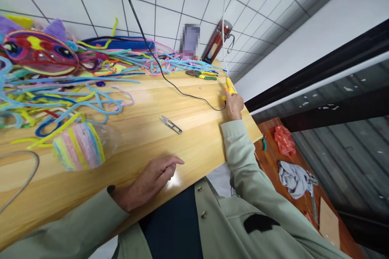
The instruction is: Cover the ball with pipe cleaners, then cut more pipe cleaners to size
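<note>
My right hand (234,105), at the right end of the table, is closed around a yellow hot glue gun (230,86). A black cord reaches the grip of the gun, and a white glue stick or cord rises behind it. My left hand (154,178) rests at the table's front edge, its index finger stretched out and nothing held in it. Thread snips (170,124) lie on the wood between my hands. To the left, a clear plastic bottle piece (80,145) wrapped in pastel stripes lies on its side. Pliers with yellow-green handles (202,75) lie beyond.
Coloured pipe cleaners (88,101) cover the back left of the wooden table (194,113), near a colourful animal-face craft (39,52). A phone (190,40) and a red-brown thermos (217,42) stand by the tiled wall. A red plastic bag (285,141) lies lower right.
</note>
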`<state>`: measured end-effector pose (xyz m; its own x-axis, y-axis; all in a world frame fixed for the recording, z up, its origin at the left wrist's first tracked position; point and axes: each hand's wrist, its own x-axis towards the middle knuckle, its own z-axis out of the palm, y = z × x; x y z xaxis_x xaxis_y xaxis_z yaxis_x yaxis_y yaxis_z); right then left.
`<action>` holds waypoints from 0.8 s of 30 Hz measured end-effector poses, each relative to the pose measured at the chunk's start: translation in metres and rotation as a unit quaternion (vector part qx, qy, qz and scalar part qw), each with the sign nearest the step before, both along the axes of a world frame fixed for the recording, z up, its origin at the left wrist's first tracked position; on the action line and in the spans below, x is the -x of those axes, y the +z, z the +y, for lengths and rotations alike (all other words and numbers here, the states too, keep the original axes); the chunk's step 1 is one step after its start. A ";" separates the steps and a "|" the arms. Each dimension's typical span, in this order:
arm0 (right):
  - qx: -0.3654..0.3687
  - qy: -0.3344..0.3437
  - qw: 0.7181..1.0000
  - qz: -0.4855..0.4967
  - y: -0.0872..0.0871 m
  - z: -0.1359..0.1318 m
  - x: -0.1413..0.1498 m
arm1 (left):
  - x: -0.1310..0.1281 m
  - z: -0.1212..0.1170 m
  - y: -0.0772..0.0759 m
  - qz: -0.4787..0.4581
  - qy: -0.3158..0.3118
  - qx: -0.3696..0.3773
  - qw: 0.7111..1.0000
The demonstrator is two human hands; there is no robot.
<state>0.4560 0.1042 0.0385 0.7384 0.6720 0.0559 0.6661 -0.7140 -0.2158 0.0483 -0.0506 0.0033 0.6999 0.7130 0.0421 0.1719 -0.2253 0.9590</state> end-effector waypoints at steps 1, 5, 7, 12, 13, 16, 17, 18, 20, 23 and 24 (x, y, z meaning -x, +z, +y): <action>-0.003 -0.015 1.000 0.007 -0.002 0.002 -0.006 | 0.000 0.000 0.001 0.002 0.002 0.001 1.000; -0.009 -0.062 0.997 0.042 -0.011 0.006 -0.021 | -0.001 0.000 0.001 0.002 0.000 0.001 1.000; -0.014 -0.064 0.996 0.053 -0.014 0.005 -0.023 | -0.001 0.001 0.000 -0.006 -0.007 0.002 1.000; -0.047 -0.012 0.998 0.044 -0.015 -0.007 -0.023 | -0.002 0.000 -0.005 -0.008 -0.013 0.009 1.000; -0.055 0.016 0.998 0.040 -0.015 -0.010 -0.023 | -0.003 0.000 -0.005 -0.006 -0.011 0.006 1.000; -0.066 0.113 0.991 0.040 -0.016 -0.015 -0.026 | -0.007 -0.001 -0.003 -0.004 -0.001 -0.010 1.000; -0.065 0.138 0.987 0.043 -0.017 -0.016 -0.027 | -0.008 -0.002 -0.002 -0.006 0.001 -0.017 1.000; -0.067 0.154 0.985 0.042 -0.018 -0.015 -0.028 | -0.009 -0.003 -0.001 -0.009 -0.001 -0.024 1.000; -0.079 0.172 0.981 0.034 -0.019 -0.012 -0.029 | -0.011 -0.005 0.000 -0.020 -0.010 -0.040 0.999; -0.103 0.205 0.973 0.011 -0.021 -0.002 -0.034 | -0.016 -0.005 -0.005 -0.015 -0.009 -0.063 0.998; -0.113 0.225 0.968 0.002 -0.021 0.000 -0.036 | -0.017 -0.005 -0.008 -0.007 -0.010 -0.070 0.997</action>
